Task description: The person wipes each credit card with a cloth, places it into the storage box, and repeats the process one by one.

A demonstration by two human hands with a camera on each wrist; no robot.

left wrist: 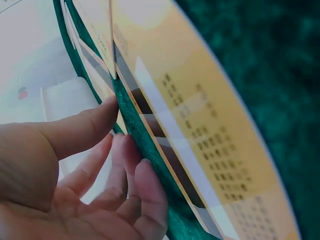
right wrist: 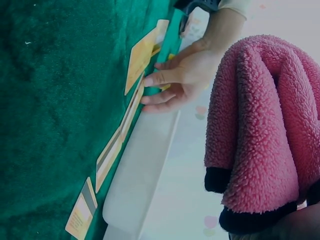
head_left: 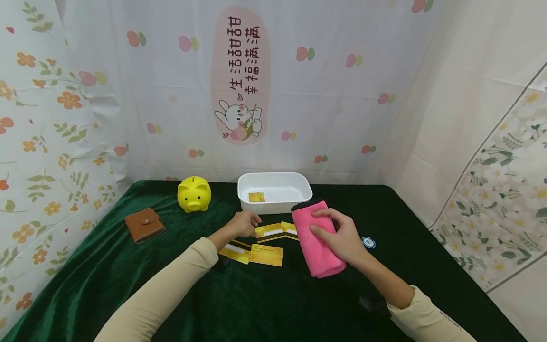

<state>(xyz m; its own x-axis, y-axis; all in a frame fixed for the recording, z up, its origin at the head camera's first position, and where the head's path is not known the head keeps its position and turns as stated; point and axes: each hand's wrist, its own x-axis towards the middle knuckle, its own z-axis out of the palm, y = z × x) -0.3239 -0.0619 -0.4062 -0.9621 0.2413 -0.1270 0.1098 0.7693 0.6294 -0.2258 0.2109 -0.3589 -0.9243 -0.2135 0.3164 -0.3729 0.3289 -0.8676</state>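
My right hand grips a folded pink towel with dark trim, held above the cloth. In the right wrist view the plush towel fills the right side. My left hand reaches down beside the yellow cards in front of the white tub. In the left wrist view that hand has its thumb and fingertips apart, close to a card's edge. Nearer me, a gold card overlaps another card; the left forearm passes close to them.
A white tub with a small yellow card inside stands at the back. Left of it are a yellow piggy bank and a brown wallet. A blue-and-white chip lies right of the right hand. Dark green cloth covers the table.
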